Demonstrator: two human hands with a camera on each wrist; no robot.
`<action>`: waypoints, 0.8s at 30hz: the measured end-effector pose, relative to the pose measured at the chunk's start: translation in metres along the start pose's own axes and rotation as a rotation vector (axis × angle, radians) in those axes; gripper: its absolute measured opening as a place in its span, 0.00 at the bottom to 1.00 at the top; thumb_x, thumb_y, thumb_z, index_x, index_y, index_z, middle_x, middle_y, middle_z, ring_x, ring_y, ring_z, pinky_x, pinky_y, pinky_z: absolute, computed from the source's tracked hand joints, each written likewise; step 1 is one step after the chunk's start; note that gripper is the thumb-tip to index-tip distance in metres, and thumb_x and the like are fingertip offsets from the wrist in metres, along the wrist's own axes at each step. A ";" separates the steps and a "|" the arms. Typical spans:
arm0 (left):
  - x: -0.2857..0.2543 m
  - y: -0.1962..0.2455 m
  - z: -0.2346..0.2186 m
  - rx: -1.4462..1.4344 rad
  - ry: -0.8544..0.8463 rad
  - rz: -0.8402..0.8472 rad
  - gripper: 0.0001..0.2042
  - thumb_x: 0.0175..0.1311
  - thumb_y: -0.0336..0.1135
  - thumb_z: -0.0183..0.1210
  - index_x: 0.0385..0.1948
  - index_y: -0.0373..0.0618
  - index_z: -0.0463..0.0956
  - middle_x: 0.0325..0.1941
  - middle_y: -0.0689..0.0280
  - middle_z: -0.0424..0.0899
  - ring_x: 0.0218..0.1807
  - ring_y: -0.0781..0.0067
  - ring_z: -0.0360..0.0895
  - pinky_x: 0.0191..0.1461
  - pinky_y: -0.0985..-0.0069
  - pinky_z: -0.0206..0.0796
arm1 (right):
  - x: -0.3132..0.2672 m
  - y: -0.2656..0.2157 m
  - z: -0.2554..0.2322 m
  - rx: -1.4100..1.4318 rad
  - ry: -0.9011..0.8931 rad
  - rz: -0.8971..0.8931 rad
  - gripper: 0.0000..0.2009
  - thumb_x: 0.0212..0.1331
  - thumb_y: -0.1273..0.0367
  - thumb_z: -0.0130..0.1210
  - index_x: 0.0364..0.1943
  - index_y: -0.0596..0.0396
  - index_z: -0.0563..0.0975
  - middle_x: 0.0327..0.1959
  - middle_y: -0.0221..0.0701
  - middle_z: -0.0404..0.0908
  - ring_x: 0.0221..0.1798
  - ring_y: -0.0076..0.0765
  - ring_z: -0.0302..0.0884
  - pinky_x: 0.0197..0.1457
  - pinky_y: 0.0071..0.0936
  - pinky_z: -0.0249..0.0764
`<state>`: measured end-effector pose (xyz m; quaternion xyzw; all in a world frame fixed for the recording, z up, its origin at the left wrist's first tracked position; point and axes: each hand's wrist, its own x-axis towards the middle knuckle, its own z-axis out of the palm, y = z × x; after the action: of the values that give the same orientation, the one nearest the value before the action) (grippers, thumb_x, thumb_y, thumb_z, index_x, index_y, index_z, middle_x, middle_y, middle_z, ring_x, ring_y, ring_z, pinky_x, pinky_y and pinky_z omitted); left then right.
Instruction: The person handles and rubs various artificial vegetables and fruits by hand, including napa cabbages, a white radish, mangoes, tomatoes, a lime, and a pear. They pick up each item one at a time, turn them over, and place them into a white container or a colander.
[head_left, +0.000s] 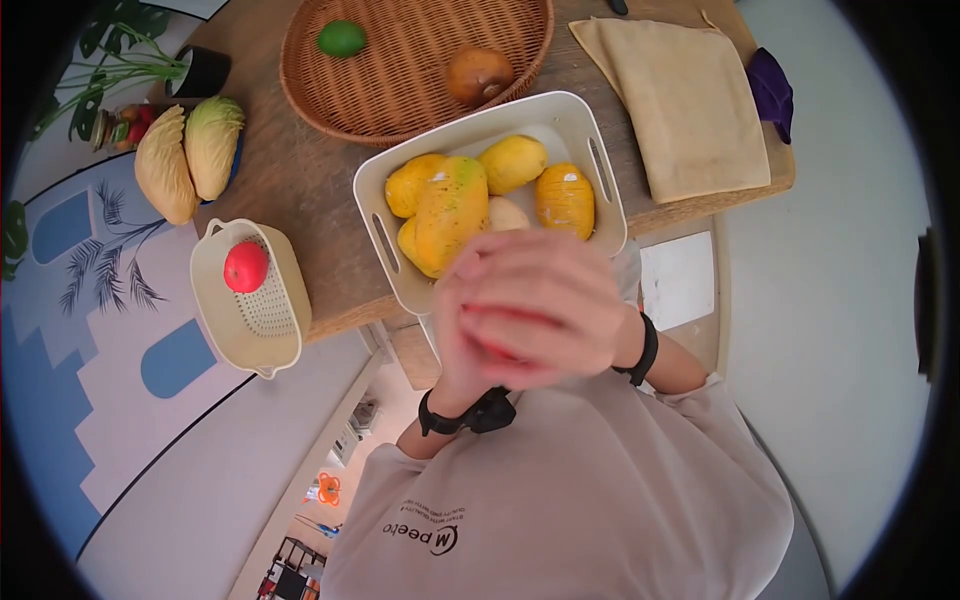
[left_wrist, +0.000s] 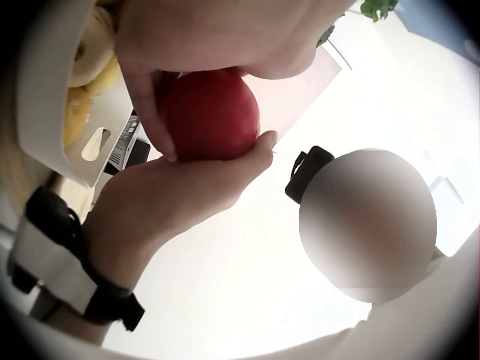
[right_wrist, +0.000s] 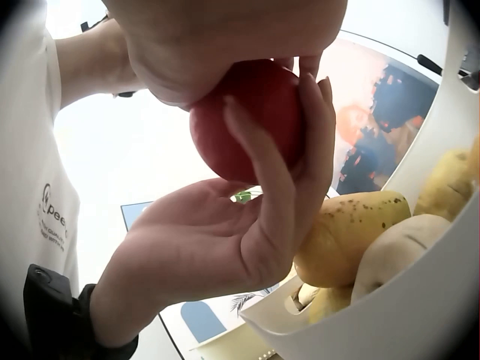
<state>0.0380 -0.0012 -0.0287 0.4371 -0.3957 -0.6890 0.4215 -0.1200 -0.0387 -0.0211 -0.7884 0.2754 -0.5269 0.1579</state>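
Note:
Both hands grip a smooth round red fruit [left_wrist: 210, 116] between them, close to my chest and overlapping the near edge of the white tub [head_left: 372, 195] in the head view. My right hand [head_left: 560, 300] lies over it from the right, fingers curled and blurred; my left hand [head_left: 455, 335] cups it from the left. In the right wrist view the fingers of the left hand [right_wrist: 217, 240] curl up around the red fruit [right_wrist: 210, 142]. The tub holds several yellow fruits [head_left: 452, 215] and a pale round one [head_left: 507, 213], partly hidden by the hands.
A cream colander basket [head_left: 285, 290] with another red fruit [head_left: 246, 267] stands to the left. Behind the tub is a wicker tray [head_left: 400, 70] bearing a green fruit [head_left: 342, 38] and a brown one [head_left: 478, 75]. Cabbages [head_left: 213, 150] and a folded cloth [head_left: 690, 120] flank them.

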 end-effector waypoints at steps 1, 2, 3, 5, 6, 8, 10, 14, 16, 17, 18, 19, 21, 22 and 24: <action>0.008 0.010 -0.001 0.131 -0.098 -0.003 0.27 0.83 0.50 0.38 0.59 0.32 0.77 0.67 0.51 0.82 0.66 0.62 0.80 0.75 0.67 0.68 | -0.004 -0.006 0.001 0.015 -0.092 -0.078 0.09 0.55 0.69 0.69 0.39 0.56 0.88 0.46 0.39 0.89 0.47 0.47 0.88 0.55 0.42 0.88; 0.008 0.013 0.000 -0.037 -0.112 -0.005 0.28 0.83 0.50 0.38 0.60 0.32 0.77 0.68 0.50 0.82 0.67 0.62 0.80 0.76 0.67 0.67 | -0.008 -0.009 0.001 0.030 -0.183 -0.156 0.10 0.55 0.69 0.69 0.39 0.57 0.88 0.47 0.40 0.89 0.47 0.48 0.88 0.55 0.41 0.88; 0.009 0.014 0.001 -0.205 -0.125 -0.006 0.28 0.83 0.50 0.39 0.60 0.32 0.77 0.68 0.49 0.81 0.68 0.61 0.79 0.76 0.66 0.66 | -0.009 -0.007 0.000 0.036 -0.151 -0.124 0.10 0.55 0.69 0.70 0.39 0.58 0.88 0.47 0.41 0.89 0.47 0.49 0.88 0.54 0.40 0.88; 0.006 0.013 0.000 -0.279 -0.060 -0.048 0.29 0.84 0.51 0.39 0.64 0.32 0.75 0.68 0.49 0.82 0.71 0.60 0.78 0.78 0.65 0.64 | -0.011 0.004 0.001 0.078 -0.020 -0.022 0.11 0.53 0.70 0.73 0.39 0.58 0.88 0.47 0.41 0.89 0.47 0.50 0.89 0.52 0.39 0.89; 0.004 0.012 0.003 -0.320 0.013 -0.080 0.29 0.84 0.51 0.38 0.65 0.32 0.74 0.67 0.49 0.82 0.71 0.61 0.77 0.78 0.65 0.64 | -0.010 0.008 0.002 0.112 0.079 0.046 0.11 0.53 0.70 0.73 0.39 0.58 0.88 0.47 0.41 0.89 0.48 0.49 0.89 0.52 0.40 0.89; 0.002 0.008 0.007 -0.355 0.083 -0.106 0.28 0.85 0.52 0.38 0.64 0.34 0.74 0.63 0.50 0.83 0.69 0.62 0.78 0.77 0.65 0.65 | 0.000 -0.001 -0.004 0.037 0.095 0.158 0.12 0.53 0.68 0.75 0.39 0.59 0.88 0.47 0.41 0.89 0.49 0.49 0.89 0.51 0.43 0.90; 0.002 0.003 0.005 -0.345 0.074 -0.102 0.26 0.85 0.52 0.38 0.60 0.36 0.74 0.59 0.52 0.84 0.65 0.64 0.80 0.74 0.65 0.68 | -0.004 -0.002 0.006 0.059 0.064 0.066 0.12 0.54 0.67 0.75 0.39 0.58 0.88 0.47 0.41 0.89 0.51 0.48 0.89 0.53 0.44 0.90; -0.001 0.007 0.005 -0.431 0.041 -0.119 0.22 0.86 0.50 0.39 0.49 0.40 0.75 0.51 0.58 0.84 0.55 0.68 0.81 0.65 0.69 0.72 | -0.003 -0.002 0.001 0.070 -0.047 -0.121 0.12 0.56 0.66 0.75 0.39 0.58 0.88 0.46 0.40 0.89 0.52 0.49 0.89 0.56 0.47 0.90; -0.004 0.004 0.005 -0.193 0.123 -0.034 0.21 0.86 0.49 0.39 0.48 0.40 0.75 0.49 0.59 0.83 0.53 0.69 0.80 0.63 0.70 0.72 | -0.001 -0.002 -0.001 0.088 0.021 -0.021 0.11 0.57 0.67 0.74 0.39 0.58 0.88 0.45 0.40 0.89 0.51 0.49 0.90 0.57 0.48 0.90; -0.004 0.003 0.006 -0.115 0.162 -0.013 0.21 0.86 0.48 0.39 0.47 0.40 0.75 0.48 0.60 0.83 0.52 0.70 0.79 0.62 0.70 0.72 | 0.002 -0.004 -0.005 0.063 0.048 0.058 0.10 0.57 0.67 0.73 0.40 0.57 0.88 0.45 0.40 0.89 0.51 0.49 0.90 0.58 0.49 0.90; -0.004 0.002 0.008 -0.122 0.193 -0.034 0.21 0.86 0.48 0.39 0.47 0.40 0.75 0.47 0.61 0.83 0.52 0.71 0.79 0.62 0.70 0.72 | 0.004 -0.005 -0.008 0.036 0.077 0.138 0.10 0.57 0.68 0.73 0.40 0.57 0.88 0.45 0.40 0.89 0.51 0.49 0.90 0.59 0.49 0.90; -0.005 -0.001 0.006 -0.187 0.155 -0.040 0.21 0.85 0.48 0.40 0.48 0.40 0.76 0.47 0.62 0.83 0.52 0.71 0.79 0.62 0.70 0.72 | -0.001 -0.004 -0.001 0.075 0.045 0.056 0.09 0.58 0.69 0.70 0.40 0.57 0.88 0.45 0.41 0.89 0.50 0.50 0.90 0.59 0.49 0.89; -0.004 -0.014 -0.005 -0.376 0.015 -0.043 0.20 0.85 0.47 0.41 0.50 0.40 0.76 0.49 0.62 0.83 0.55 0.71 0.79 0.63 0.71 0.71 | -0.005 -0.011 0.003 0.023 -0.084 -0.116 0.08 0.60 0.70 0.68 0.39 0.59 0.88 0.45 0.42 0.89 0.50 0.50 0.89 0.58 0.49 0.89; -0.002 -0.011 -0.006 -0.415 -0.010 -0.035 0.20 0.85 0.47 0.41 0.52 0.40 0.76 0.51 0.62 0.83 0.56 0.71 0.79 0.65 0.70 0.70 | -0.004 -0.011 0.002 0.032 -0.081 -0.101 0.07 0.59 0.71 0.67 0.39 0.59 0.88 0.46 0.42 0.89 0.50 0.51 0.89 0.56 0.48 0.89; -0.002 -0.003 -0.003 -0.410 0.022 -0.021 0.21 0.84 0.48 0.42 0.56 0.40 0.76 0.55 0.60 0.83 0.60 0.70 0.79 0.68 0.70 0.69 | -0.003 -0.011 -0.001 0.052 -0.073 -0.070 0.07 0.59 0.73 0.65 0.38 0.60 0.88 0.48 0.42 0.89 0.50 0.51 0.89 0.53 0.47 0.88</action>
<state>0.0411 0.0005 -0.0317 0.3538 -0.2379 -0.7547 0.4987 -0.1192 -0.0278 -0.0170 -0.8119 0.2278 -0.5099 0.1699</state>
